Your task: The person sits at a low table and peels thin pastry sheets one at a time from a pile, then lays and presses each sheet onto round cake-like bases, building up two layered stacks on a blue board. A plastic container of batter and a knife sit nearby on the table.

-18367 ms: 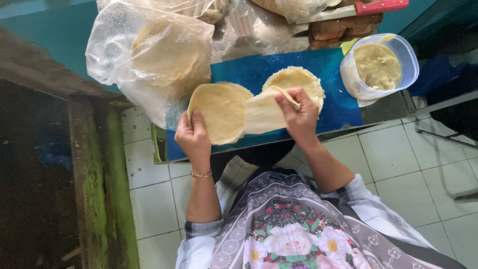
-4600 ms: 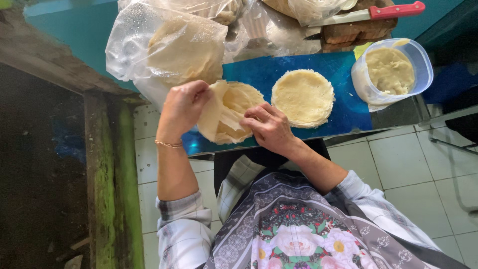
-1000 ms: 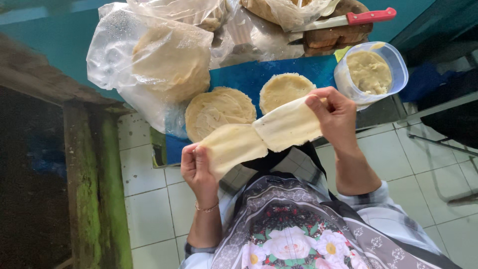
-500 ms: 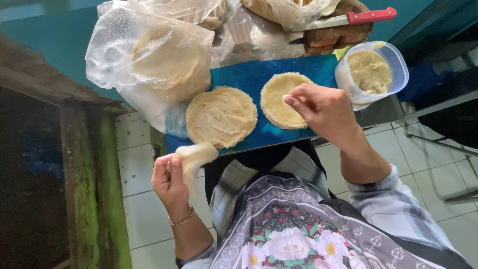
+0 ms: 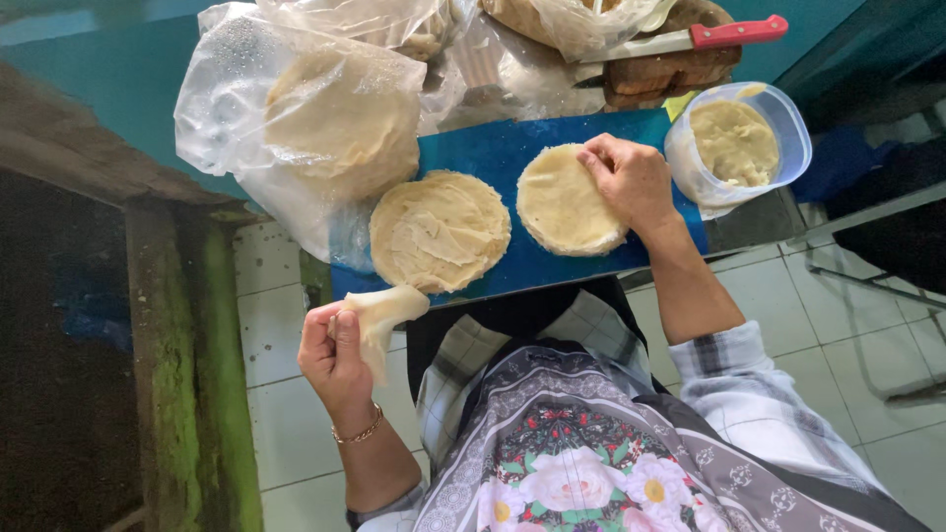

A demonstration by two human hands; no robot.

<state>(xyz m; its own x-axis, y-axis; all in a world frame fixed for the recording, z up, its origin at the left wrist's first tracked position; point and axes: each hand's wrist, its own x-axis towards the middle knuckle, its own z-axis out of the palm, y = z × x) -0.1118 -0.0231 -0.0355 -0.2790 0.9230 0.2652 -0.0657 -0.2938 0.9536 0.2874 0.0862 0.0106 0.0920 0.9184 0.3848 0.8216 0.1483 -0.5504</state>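
At the far left a clouded clear plastic bag (image 5: pixel 305 128) holds a stack of pale round wrappers; its crinkled film spills over the left edge of the blue board (image 5: pixel 493 158). Nearer, off the board's near edge and over the white tiled floor (image 5: pixel 286 335), the left hand (image 5: pixel 340 360) is raised with thumb and fingers pinched on a folded wrapper sheet (image 5: pixel 384 313), thin, limp and creamy, which droops toward the board. A thin gold bracelet (image 5: pixel 360 432) circles that wrist.

On the board lies a left wrapper stack (image 5: pixel 439 230), round and flat, its top sheet wrinkled and slightly yellow. Just beside it, apart by a strip of blue, sits the right wrapper stack (image 5: pixel 564 202), smoother and paler. The right hand (image 5: pixel 631 177) rests on its right edge, fingers curled down with the tips pressing the top sheet, grasping nothing that can be seen.

Further right, just beside that hand, stands a clear plastic tub (image 5: pixel 739 148) of lumpy beige filling. Beyond it a red-handled knife (image 5: pixel 690 39) lies across a wooden block (image 5: pixel 670 74), with more crumpled bags to the left.
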